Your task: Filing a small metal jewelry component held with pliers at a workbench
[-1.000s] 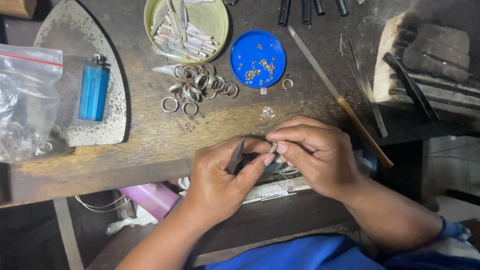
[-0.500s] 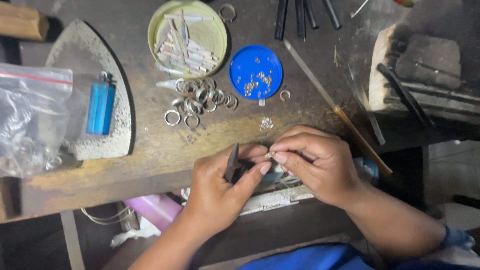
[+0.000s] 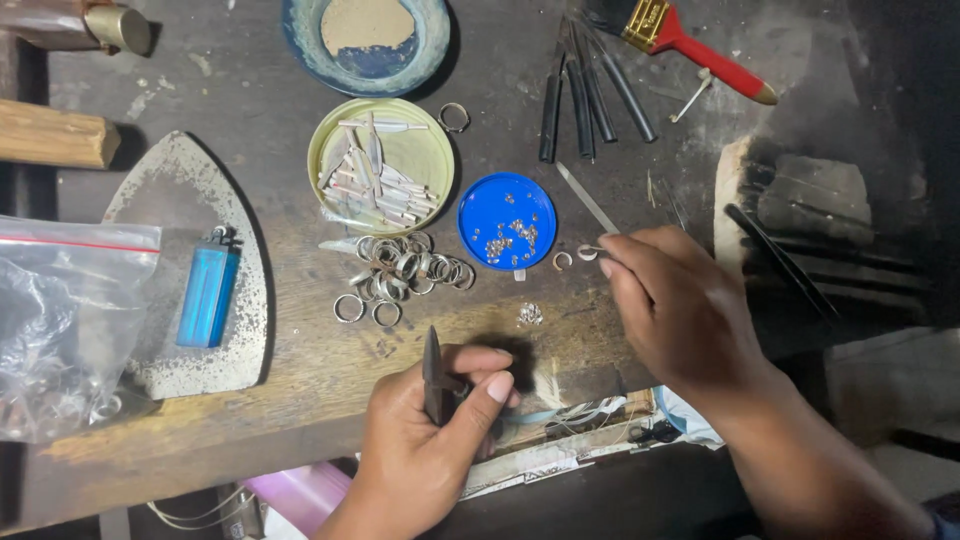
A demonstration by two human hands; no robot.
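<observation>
While left hand grips pliers, right hand touching ring

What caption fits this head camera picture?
At a wooden bench, the left hand holds dark pliers while the right hand sets a small ring beside a blue lid.

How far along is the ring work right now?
Done, it seems: a heap of finished rings lies on the bench. In hand: the right hand sets a small ring down by the blue lid; the left hand holds pliers. Left: the lid's small pieces.
</observation>
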